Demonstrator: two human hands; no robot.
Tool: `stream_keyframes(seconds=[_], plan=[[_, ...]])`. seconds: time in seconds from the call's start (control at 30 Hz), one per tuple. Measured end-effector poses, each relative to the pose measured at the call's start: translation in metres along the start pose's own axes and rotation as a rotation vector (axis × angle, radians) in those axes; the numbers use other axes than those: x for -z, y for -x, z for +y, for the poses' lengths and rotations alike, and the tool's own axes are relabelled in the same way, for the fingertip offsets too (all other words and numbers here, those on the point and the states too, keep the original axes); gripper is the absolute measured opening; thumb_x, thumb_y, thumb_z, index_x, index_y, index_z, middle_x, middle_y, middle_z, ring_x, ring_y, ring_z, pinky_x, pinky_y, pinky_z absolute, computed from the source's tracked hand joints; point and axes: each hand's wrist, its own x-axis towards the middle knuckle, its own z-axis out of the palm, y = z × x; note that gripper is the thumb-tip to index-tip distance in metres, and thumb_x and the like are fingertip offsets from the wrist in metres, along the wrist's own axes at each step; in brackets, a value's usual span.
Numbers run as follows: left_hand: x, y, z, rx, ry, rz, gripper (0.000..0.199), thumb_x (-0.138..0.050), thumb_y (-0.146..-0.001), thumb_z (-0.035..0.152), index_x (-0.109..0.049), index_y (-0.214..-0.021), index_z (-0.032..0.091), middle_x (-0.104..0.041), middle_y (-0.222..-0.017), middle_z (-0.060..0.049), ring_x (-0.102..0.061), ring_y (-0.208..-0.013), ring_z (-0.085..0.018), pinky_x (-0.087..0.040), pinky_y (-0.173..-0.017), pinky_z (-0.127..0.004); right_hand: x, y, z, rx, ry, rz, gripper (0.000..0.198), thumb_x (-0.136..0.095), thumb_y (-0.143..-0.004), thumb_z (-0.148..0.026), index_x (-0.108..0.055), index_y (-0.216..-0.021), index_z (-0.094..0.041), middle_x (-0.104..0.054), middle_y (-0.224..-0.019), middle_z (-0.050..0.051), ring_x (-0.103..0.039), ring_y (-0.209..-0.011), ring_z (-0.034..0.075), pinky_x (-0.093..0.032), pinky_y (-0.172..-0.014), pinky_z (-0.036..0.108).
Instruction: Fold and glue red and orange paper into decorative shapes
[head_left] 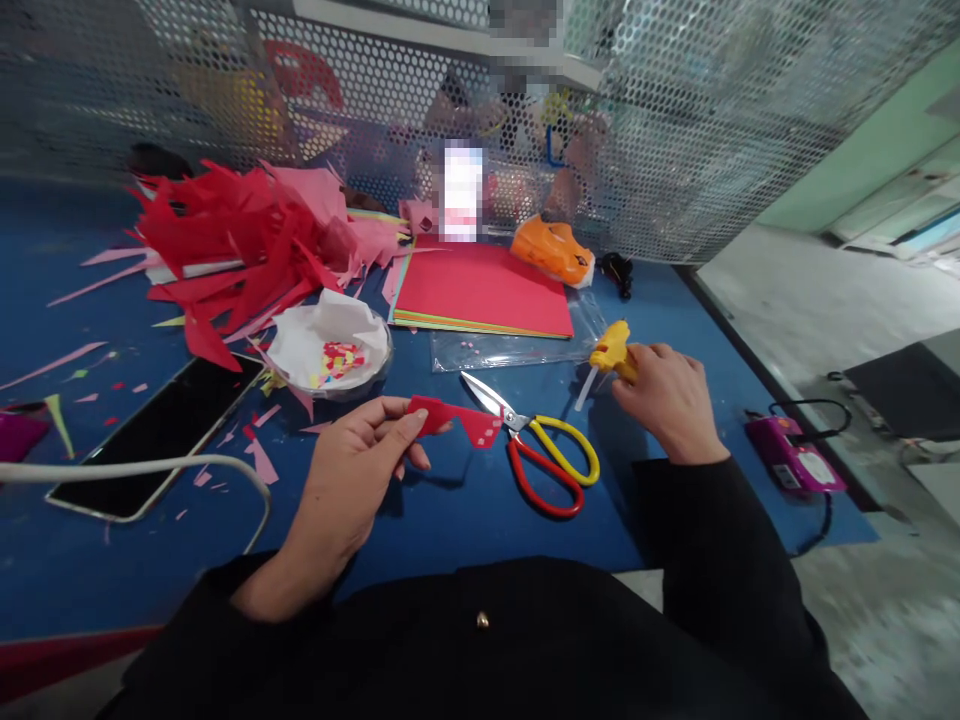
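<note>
My left hand point(375, 445) pinches a cut piece of red paper point(457, 417) between thumb and fingers; pale small squares mark its right end. On the right, my right hand point(667, 395) is wrapped round a yellow glue gun point(615, 345), with a whitish glue stick point(586, 388) poking out of it towards me. Between the hands lie scissors point(512, 418) with one red and one yellow handle, their blades partly behind the red paper's end. A clear bowl point(386, 360) lined with white paper holds small red, yellow and pink paper bits point(341, 362).
A stack of coloured paper point(480, 285), red on top, lies behind the scissors beside an orange packet point(553, 250). Red paper scraps point(232, 225) pile up at the back left. A dark phone point(161, 435), a white cable point(187, 463) and a purple device point(795, 455) lie around the edges.
</note>
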Motion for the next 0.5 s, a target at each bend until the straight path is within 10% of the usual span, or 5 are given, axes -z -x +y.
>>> stream_keyframes(seconds=[0.37,0.5], plan=[[-0.001,0.000,-0.001,0.039,-0.026,0.000,0.037,-0.076,-0.080,0.045,-0.072,-0.105,0.018,-0.066,-0.053,0.001,-0.047,-0.048,-0.010,-0.033,-0.048,-0.022,0.047,0.034,-0.045,-0.250,-0.540,0.361,0.021,-0.056,-0.094,-0.038,-0.066,-0.105,-0.023,-0.068,-0.092,0.010,-0.061,-0.073,0.025,-0.044,-0.064,0.039],[0.000,0.003,-0.001,0.040,-0.028,-0.015,0.033,-0.075,-0.081,0.045,-0.072,-0.099,0.017,-0.068,-0.055,0.001,-0.049,-0.048,-0.009,-0.034,-0.048,-0.020,0.064,0.070,-0.092,0.001,-1.111,0.091,0.017,-0.056,-0.097,-0.032,-0.068,-0.109,-0.028,-0.072,-0.103,0.005,-0.070,-0.092,0.023,-0.052,-0.068,0.034]])
